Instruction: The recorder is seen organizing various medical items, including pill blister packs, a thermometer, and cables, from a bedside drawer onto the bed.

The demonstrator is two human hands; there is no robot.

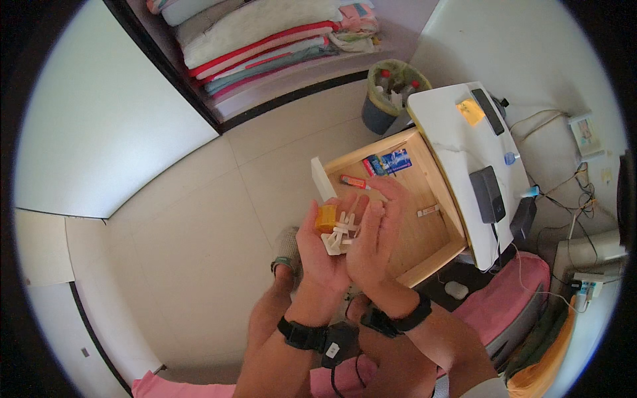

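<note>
Cupped together in the middle of the view are my left hand (321, 258) and my right hand (375, 239). An orange box-like item (326, 219) and several small white plastic pieces (342, 231) lie in the left palm, with the right hand curved against their other side. Beyond the hands is a pulled-out wooden drawer (443, 209). In it lie a red tube (354, 181), a blue printed packet (396, 161) and a small white strip (427, 211). Whether the right fingers themselves grip any piece is unclear.
A white-topped table (448, 144) bears a black phone-like device (487, 112), an orange paper (470, 111) and a dark box (487, 194). A lined waste bin (379, 117) stands behind the drawer. Folded bedding (264, 40) fills a shelf. Cables (587, 189) hang at the right wall.
</note>
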